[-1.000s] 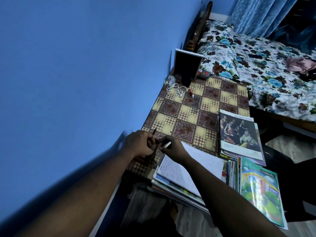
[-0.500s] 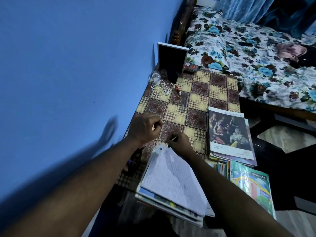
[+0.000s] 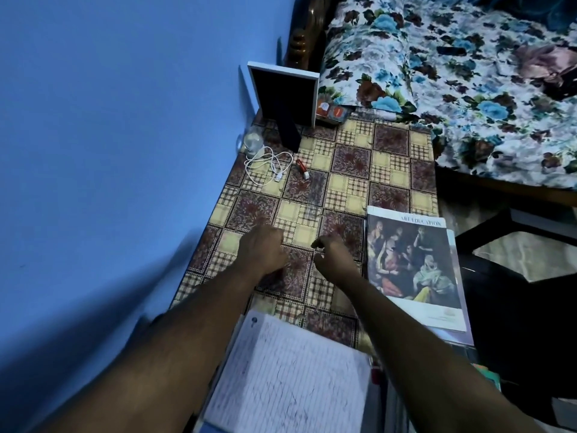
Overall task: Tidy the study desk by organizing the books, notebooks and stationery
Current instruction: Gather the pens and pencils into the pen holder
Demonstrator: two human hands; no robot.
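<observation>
A blue wall (image 3: pixel 109 151) runs along the left, and a bed (image 3: pixel 468 89) with a floral sheet stands at the far end of the desk (image 3: pixel 352 157), which wears a checked cloth. At the near edge lies a lined, handwritten notebook (image 3: pixel 290 376) on top of a stack. An Art Education book (image 3: pixel 412 264) lies flat along the right edge, on top of at least 1 other book. A picture frame (image 3: pixel 282 95) stands at the far left corner, its back to the camera.

The 2 hands hover side by side over the middle of the desk, not touching. The left hand (image 3: pixel 265 250) is curled into a fist; whether it holds anything cannot be told. The right hand (image 3: pixel 332 260) has its fingers bent, pinching a small dark item (image 3: pixel 318 243), too blurred to name.

Near the frame lie a coiled white USB cable (image 3: pixel 265 170) and a small red object (image 3: pixel 302 168).
</observation>
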